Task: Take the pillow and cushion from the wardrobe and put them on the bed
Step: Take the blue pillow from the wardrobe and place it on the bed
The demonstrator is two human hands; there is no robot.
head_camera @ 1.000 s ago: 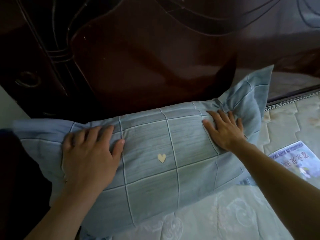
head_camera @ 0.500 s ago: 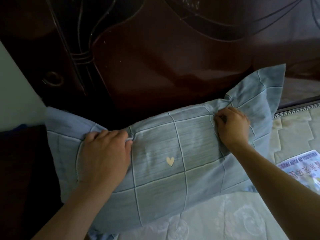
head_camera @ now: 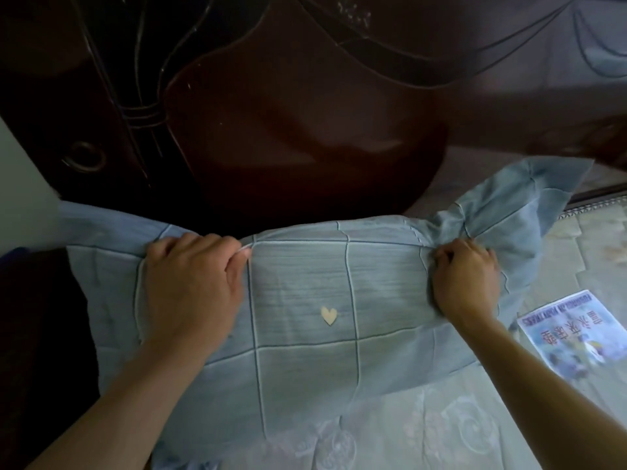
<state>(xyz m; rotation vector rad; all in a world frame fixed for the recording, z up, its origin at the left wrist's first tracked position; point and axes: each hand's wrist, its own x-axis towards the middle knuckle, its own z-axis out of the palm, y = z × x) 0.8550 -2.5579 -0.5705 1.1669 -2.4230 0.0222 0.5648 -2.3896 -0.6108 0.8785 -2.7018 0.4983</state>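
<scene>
The left hand (head_camera: 190,286) and right hand (head_camera: 463,276) each gripped bunched fabric of the pillow (head_camera: 305,317), which lay on the bed (head_camera: 441,429).

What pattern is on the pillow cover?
Pale blue pillow with a grid of thin lines and one small cream heart, clearest in the head view.

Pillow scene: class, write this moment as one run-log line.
stage: placing | pillow: on bed, against headboard | left hand: gripping cover | right hand: bunching cover | cushion: unseen
</scene>
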